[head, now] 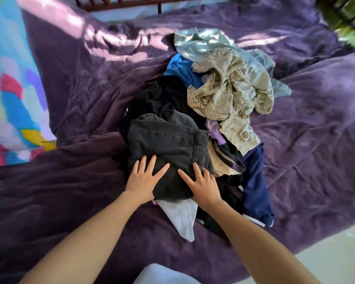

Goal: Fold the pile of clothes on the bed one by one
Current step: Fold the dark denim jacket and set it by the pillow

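Note:
A pile of clothes lies on the purple blanket (316, 124) of the bed. Nearest me is a dark grey denim garment (164, 140), bunched on top of the pile. My left hand (145, 178) and my right hand (201, 184) both rest flat on its near end, fingers spread and straight. Under it a white cloth (180, 216) sticks out toward me. Beside it lie a navy garment (254, 185), a black one (158, 95), a beige patterned one (234, 89), a blue one (178, 68) and a pale blue-grey one (199, 42).
A bright multicoloured sheet (10, 99) covers the bed's left side. A dark wooden headboard (119, 3) runs along the far edge. Pale floor (336, 253) shows at the lower right, past the bed's edge. Green blurred foliage (344, 15) fills the top right corner.

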Action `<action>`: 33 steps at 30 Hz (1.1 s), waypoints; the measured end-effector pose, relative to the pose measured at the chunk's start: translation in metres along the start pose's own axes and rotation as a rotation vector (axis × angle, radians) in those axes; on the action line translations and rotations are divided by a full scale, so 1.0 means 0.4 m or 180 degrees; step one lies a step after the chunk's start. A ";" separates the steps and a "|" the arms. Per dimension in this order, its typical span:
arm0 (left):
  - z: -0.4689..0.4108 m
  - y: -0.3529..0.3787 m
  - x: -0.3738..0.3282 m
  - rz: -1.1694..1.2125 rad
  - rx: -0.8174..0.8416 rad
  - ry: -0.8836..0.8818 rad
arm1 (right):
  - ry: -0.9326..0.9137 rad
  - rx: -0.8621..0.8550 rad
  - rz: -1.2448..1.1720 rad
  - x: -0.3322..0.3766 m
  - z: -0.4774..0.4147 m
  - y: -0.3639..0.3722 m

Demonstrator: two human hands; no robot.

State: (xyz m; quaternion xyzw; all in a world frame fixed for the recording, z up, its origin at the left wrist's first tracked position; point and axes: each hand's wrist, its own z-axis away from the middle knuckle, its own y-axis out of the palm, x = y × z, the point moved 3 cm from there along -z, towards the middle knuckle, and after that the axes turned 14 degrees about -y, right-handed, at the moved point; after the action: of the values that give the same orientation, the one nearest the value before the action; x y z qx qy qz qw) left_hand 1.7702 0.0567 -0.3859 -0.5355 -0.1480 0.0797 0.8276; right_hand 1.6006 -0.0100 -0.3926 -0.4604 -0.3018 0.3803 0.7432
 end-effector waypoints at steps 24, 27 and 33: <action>0.233 -0.440 -0.009 0.0997 -0.2516 0.1354 | 0.0358 -0.0488 -0.0581 -0.037 0.393 -0.538; 0.280 -0.491 -0.081 0.1108 -0.2707 0.1597 | 0.0588 -0.0537 -0.0589 -0.058 0.511 -0.546; 0.349 -0.557 -0.248 0.1182 -0.2770 0.1971 | 0.0760 -0.0539 -0.0856 -0.107 0.723 -0.556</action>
State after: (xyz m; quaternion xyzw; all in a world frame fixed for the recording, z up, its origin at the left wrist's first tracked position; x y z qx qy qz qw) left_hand 1.6246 0.0563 -0.1455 -0.8429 0.1791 -0.0053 0.5074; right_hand 1.4108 0.0216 -0.0799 -0.5186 -0.3012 0.1935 0.7764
